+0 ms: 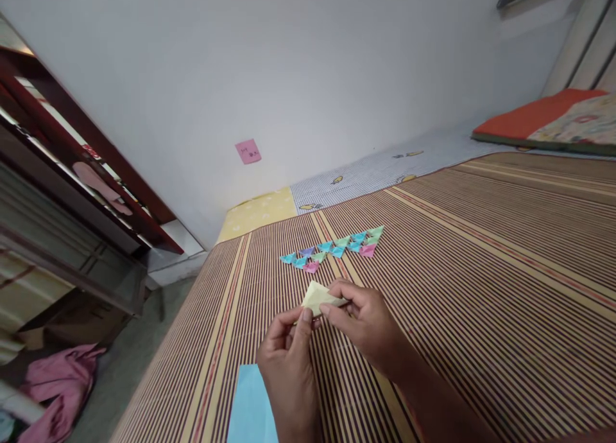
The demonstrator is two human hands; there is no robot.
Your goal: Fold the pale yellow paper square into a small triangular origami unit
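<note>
Yellow paper (315, 295), seemingly part-folded: fingers of left hand (290, 353) and right hand (368, 321) are pinching it; finished-looking triangles (338, 251) are lying beyond it, apparently unworked blue sheet (250, 404) nearer.

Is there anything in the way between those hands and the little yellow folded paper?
Nothing visible: the left hand and right hand both pinch the yellow folded paper directly. The blue sheet lies nearer the camera, not between them.

Left hand (291, 356) pinches with thumb (304, 330) and forefinger (283, 320); just right of it, the right hand (368, 321) pinches likewise.
</note>
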